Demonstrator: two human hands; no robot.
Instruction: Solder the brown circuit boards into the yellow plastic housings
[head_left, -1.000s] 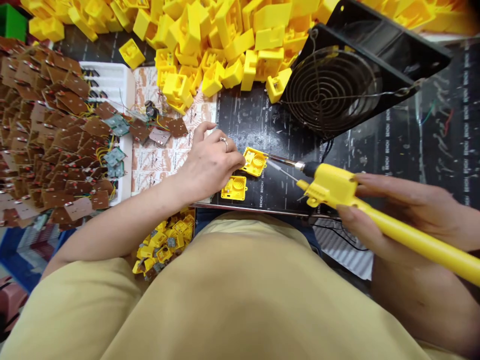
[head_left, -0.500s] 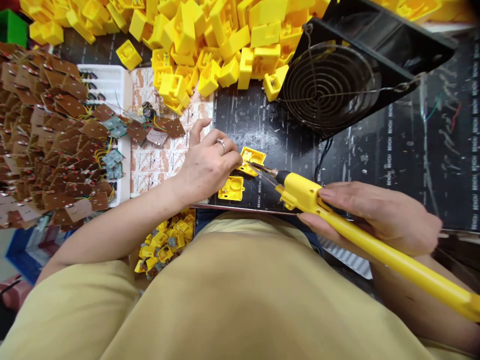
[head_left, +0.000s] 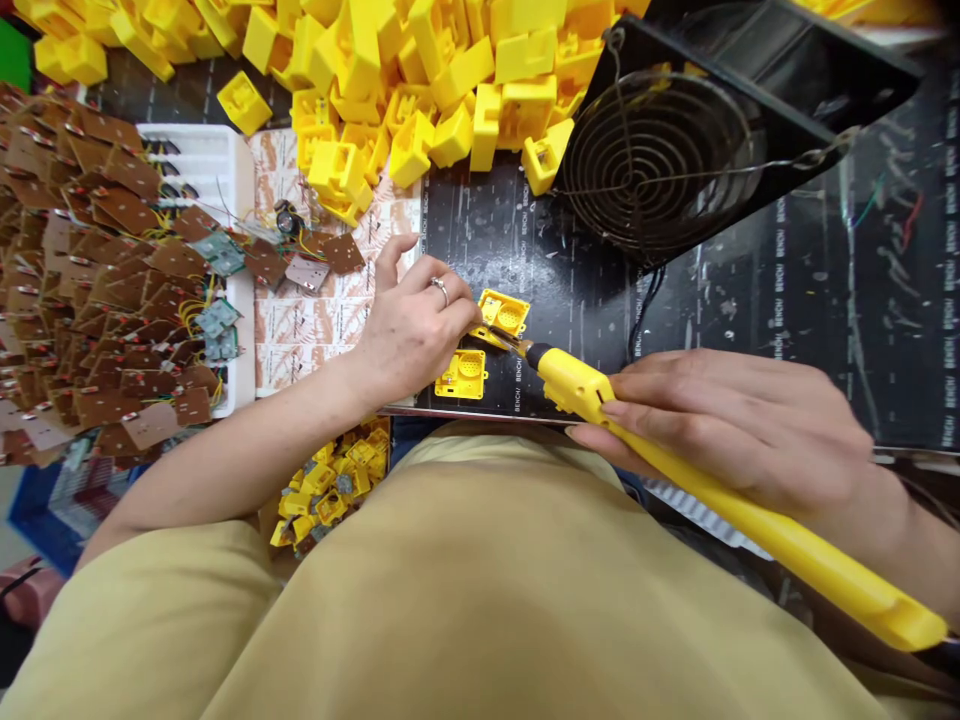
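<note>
My right hand (head_left: pixel 739 425) is closed around the yellow handle of a soldering iron (head_left: pixel 581 385) with a solder feed at its front. The iron's tip slants down to the left and reaches a small open yellow plastic housing (head_left: pixel 504 312), close to my left fingertips. My left hand (head_left: pixel 424 325), with a ring on one finger, pinches at the left edge of that housing; the fingertips hide the exact grip. Just below lies a second open yellow housing (head_left: pixel 460 374), near the bench edge, touched by neither hand.
A black fan (head_left: pixel 660 150) with a wire guard stands at the back right. Yellow housings (head_left: pixel 390 90) are heaped at the back. Brown circuit boards (head_left: pixel 97 270) pile up at left on a white tray (head_left: pixel 241 260). More yellow parts (head_left: pixel 330 490) sit below the bench edge.
My right hand and the soldering iron have moved left, bringing the tip further in at the housing. My left hand stays at the housing. The whole view has shifted slightly.
</note>
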